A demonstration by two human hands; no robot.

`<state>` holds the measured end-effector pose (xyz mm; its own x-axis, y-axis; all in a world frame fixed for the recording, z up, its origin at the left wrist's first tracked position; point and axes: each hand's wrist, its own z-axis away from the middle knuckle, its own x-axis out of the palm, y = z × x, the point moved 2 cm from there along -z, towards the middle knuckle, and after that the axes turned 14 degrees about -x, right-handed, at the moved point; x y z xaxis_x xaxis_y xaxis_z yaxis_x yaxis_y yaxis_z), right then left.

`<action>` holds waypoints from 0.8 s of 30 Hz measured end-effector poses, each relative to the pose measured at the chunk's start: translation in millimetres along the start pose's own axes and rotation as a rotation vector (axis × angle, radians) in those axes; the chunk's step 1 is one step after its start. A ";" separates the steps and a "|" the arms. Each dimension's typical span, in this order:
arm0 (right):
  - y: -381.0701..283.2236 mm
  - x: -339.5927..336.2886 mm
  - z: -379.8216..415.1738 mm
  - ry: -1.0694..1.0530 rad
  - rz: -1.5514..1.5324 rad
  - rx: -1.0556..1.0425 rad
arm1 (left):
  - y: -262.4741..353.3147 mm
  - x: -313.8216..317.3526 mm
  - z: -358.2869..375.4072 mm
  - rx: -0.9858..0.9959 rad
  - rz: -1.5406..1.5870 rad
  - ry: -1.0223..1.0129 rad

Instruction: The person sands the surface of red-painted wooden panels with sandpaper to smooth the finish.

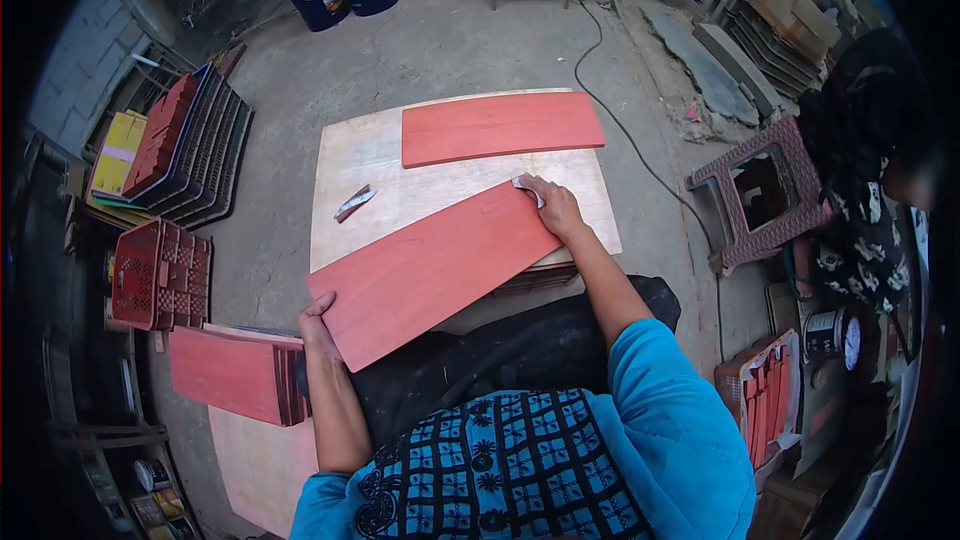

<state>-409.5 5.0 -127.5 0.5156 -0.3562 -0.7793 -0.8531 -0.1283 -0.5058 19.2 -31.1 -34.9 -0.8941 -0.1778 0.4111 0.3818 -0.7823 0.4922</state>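
Some of this is hidden from me: the fingers of the left hand (318, 316) go beneath the long red wooden board (430, 270), leaving mainly the thumb in sight. The board slants from the dark-trousered lap (470, 352) across the near side of the pale plywood top (365, 155); I can't tell whether the two touch. Off to the right, another person in dark patterned clothing (870, 110) half dissolves into shadow.

The left hand grips the near end from the side. The right hand (553, 208) curls over the far end, fingers bent close around a small grey-white scrap (530, 192) against the wood.

Faint grain runs along the board's flat, rectangular face. A matching red plank (505, 128) lies on the plywood, with a creased brown-and-white strip (354, 203) to its left. Beside the left forearm sits a neat stack of red boards (230, 370), near a perforated red plastic crate (187, 280).
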 end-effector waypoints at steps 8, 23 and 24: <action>-13.2 -28.8 45.5 -0.112 0.001 -0.001 | -1.3 6.7 5.7 0.054 -0.043 0.032; -3.3 -58.0 11.1 -0.027 -0.056 0.058 | -0.3 3.2 4.3 0.040 -0.049 0.005; -5.1 -52.0 -0.7 -0.038 -0.043 0.051 | -1.0 2.9 3.8 0.043 -0.054 0.008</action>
<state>-432.1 23.5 -84.2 0.5554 -0.3158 -0.7693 -0.8252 -0.0949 -0.5568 17.1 -28.5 -31.3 -0.9154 -0.1410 0.3771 0.3427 -0.7642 0.5464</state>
